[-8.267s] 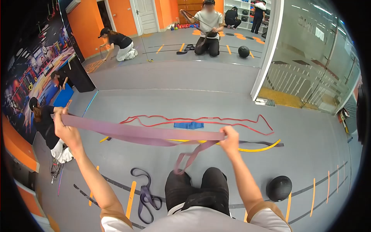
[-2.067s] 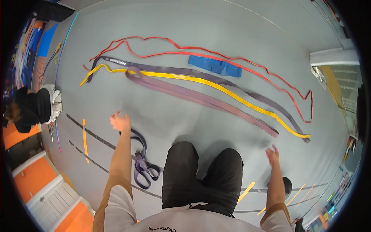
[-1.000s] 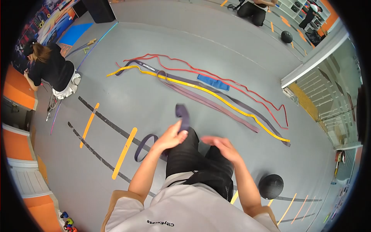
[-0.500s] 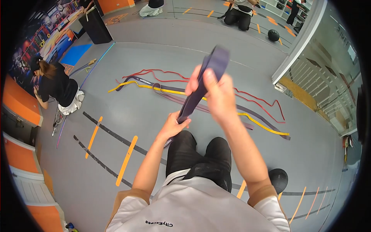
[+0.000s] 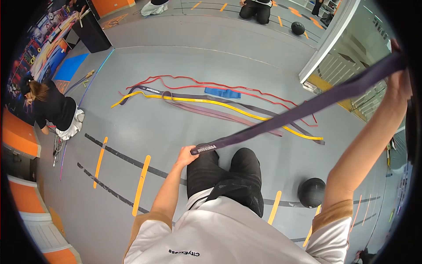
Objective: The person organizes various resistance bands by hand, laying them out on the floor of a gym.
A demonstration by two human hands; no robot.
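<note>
Person kneeling on grey floor [image 5: 198, 57], view from head cam, looking down over knees [image 5: 224, 169].

L: left hand [image 5: 186, 155] low, just in front of left knee, fingers closed on one end of dark purple band [image 5: 299, 110]. White lettering shows on the band right beside the grip.

R: right hand [image 5: 398, 81] raised high toward upper right edge of view, arm fully extended. Fist wrapped round the band's other end; hand partly cut off by lens rim, but grip reads closed.

Band runs taut in a straight diagonal betw. the two hands, off the floor along its whole length, passing over the items laid out beyond.

Floor, mid area ahead of knees, bands lying roughly parallel, left to right:
- red band [image 5: 193, 82], thin, wavy, farthest out
- blue band [image 5: 222, 93], short, folded, just inside the red
- grey band [image 5: 149, 90] w/ white print
- yellow band [image 5: 211, 103], long, crossing the grey one
- mauve band [image 5: 220, 115], nearest the knees

Medicine ball [image 5: 311, 192] on floor to right of right knee. Orange strips [image 5: 140, 185] on floor to left of left arm. Person in black [image 5: 52, 110] crouched at left edge of floor, well apart.
</note>
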